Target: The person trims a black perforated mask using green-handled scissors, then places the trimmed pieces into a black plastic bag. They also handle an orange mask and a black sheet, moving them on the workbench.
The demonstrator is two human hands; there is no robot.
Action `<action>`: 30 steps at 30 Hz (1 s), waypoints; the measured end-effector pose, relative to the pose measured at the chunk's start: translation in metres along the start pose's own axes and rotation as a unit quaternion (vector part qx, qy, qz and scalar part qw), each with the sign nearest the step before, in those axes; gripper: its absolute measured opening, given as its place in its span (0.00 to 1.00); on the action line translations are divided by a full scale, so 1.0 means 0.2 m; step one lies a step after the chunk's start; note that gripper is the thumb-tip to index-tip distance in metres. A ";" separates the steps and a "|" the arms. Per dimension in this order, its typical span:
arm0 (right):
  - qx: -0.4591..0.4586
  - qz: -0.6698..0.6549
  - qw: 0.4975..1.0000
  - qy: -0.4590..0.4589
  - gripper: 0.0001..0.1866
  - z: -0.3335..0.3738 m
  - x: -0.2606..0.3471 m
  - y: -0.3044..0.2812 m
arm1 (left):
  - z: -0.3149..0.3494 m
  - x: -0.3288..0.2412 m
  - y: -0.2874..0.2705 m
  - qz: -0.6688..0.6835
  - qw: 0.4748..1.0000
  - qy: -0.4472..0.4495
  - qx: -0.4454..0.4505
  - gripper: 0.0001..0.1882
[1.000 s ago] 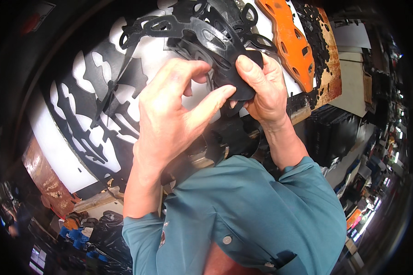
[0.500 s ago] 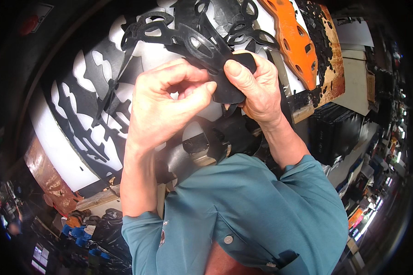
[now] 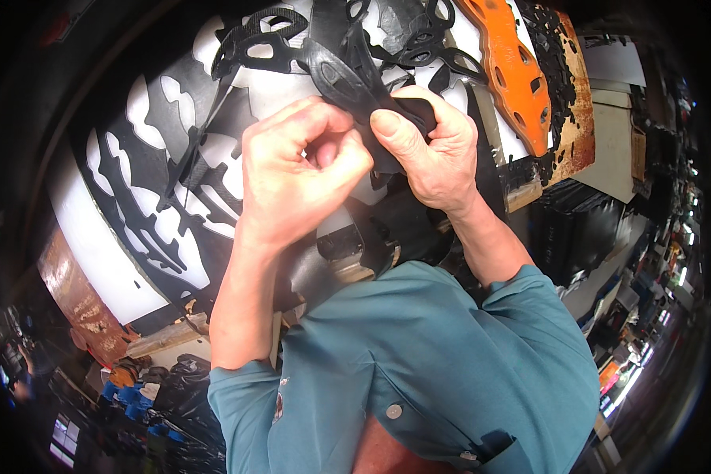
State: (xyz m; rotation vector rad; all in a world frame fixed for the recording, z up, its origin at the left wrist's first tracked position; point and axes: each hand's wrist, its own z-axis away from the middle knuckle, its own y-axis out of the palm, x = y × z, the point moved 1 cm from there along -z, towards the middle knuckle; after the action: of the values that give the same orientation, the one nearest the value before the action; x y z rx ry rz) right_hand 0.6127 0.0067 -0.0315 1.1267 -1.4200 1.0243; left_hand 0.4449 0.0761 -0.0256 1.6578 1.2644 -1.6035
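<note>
A black, flexible cut-out piece [image 3: 341, 77] with oval holes is held up over the worktable. My right hand [image 3: 438, 150] grips its lower end, thumb in front and fingers behind. At the piece's left edge, my left hand [image 3: 296, 174] is closed in a pinch, thumb and forefinger together. Whatever lies between those fingertips is hidden. Beyond the hands, more black cut-out pieces [image 3: 419, 47] with looped openings lie in a loose heap.
Black sheet with cut-out gaps [image 3: 162, 118] covers the white board [image 3: 95, 237] on the left. An orange slotted plate [image 3: 509, 71] lies at the far right, beside black scraps [image 3: 557, 79] on a rusty board [image 3: 578, 118]. Black plastic bags [image 3: 193, 403] are at the lower left.
The held piece has tilted, and its lower flap, visible below my right thumb before, is now mostly hidden. My left hand has shifted slightly right, its fingers curled tighter.
</note>
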 end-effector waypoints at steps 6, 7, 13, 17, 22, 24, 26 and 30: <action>-0.020 -0.065 0.996 0.063 0.11 0.01 -0.04 0.03 | 0.01 0.04 0.00 -0.067 0.997 0.021 -0.021 0.05; -0.019 -0.079 0.993 0.081 0.11 0.01 -0.03 0.02 | 0.01 0.04 -0.01 -0.095 0.995 0.028 -0.020 0.06; 0.013 0.022 0.999 0.044 0.10 0.03 0.00 -0.07 | 0.01 0.09 -0.13 -0.218 0.970 0.110 -0.013 0.05; -0.017 0.065 0.997 0.041 0.10 0.06 0.01 -0.15 | 0.02 0.16 -0.19 -0.265 0.957 0.120 -0.020 0.03; -0.306 -0.078 0.947 0.065 0.11 -0.01 0.16 -0.53 | 0.00 0.26 -0.52 -0.163 0.949 -0.123 -0.240 0.05; -0.331 -0.075 0.940 0.032 0.10 0.01 0.18 -0.62 | 0.00 0.28 -0.57 -0.198 0.942 -0.157 -0.221 0.09; -0.265 -0.032 0.963 0.023 0.10 0.06 0.19 -0.63 | 0.01 0.25 -0.53 -0.300 0.932 -0.163 -0.119 0.12; -0.166 0.021 0.984 0.064 0.09 0.20 0.15 -0.43 | 0.07 -0.02 -0.31 -0.338 0.914 -0.002 -0.224 0.13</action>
State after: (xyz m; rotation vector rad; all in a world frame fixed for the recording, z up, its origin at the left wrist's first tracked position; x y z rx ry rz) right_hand 0.6882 -0.0538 -0.0045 0.7786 -1.4523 0.8350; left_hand 0.3856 0.0909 -0.0099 0.9725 2.1689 -1.4832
